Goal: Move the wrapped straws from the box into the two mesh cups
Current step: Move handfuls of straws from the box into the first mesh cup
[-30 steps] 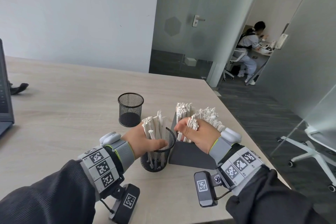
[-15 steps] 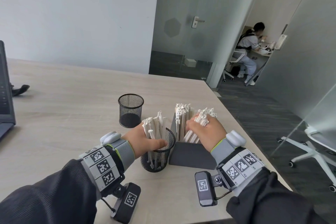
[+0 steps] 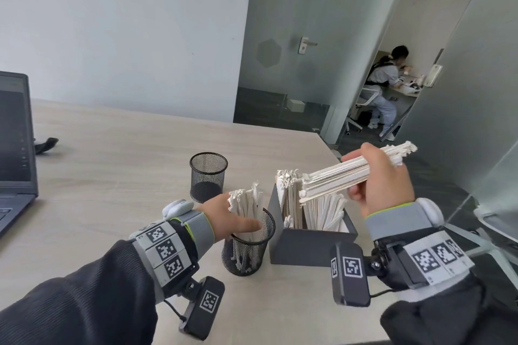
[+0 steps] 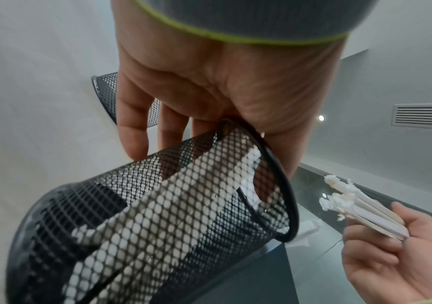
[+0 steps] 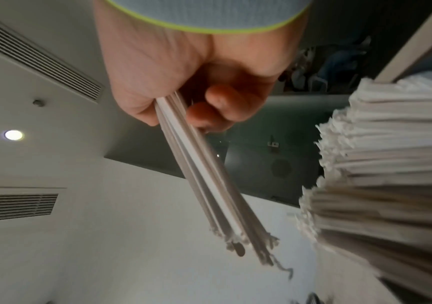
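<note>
The right hand (image 3: 384,185) has its fingers curled round a bundle of wrapped straws (image 3: 344,175), held nearly level just above the box (image 3: 308,245). The left hand (image 3: 221,214) pinches the rim of the near mesh cup (image 3: 248,253), thumb across the top, fingers almost straight outside. Black-and-white code squares (image 3: 164,249) mark both wristbands (image 3: 200,225).

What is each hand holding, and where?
The right hand grips a bundle of white paper-wrapped straws near its upper end; left hand holds the nearer black mesh cup by its rim.
</note>
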